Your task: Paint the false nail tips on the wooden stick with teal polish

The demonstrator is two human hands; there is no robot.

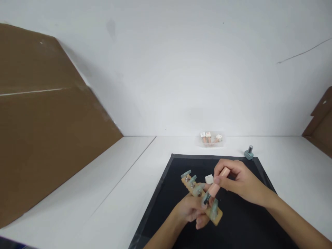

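over a black mat [241,224], a wobble in l. hand [190,207] or slip of r. hand [240,181] could poss. jog the wooden strip [218,219] & cause a smear. l. fingers curl closed round the strip, reaching from lower l.; r. hand slants in from r., thumb & fingertips pinched on a pink brush [220,182], dark end at a green nail tip [204,200].

Mat [246,224] lies on table [290,166]; strip [195,191] in left hand [192,207], above mat; brush [219,182] in right hand [240,180], over strip's near half; small block [209,178] just behind strip; tub [220,145] behind mat, before wall [166,69], small items [208,134] inside; stemmed piece [249,154] at mat's far right corner; cardboard panel [46,131] left, cardboard piece [321,121] far right.
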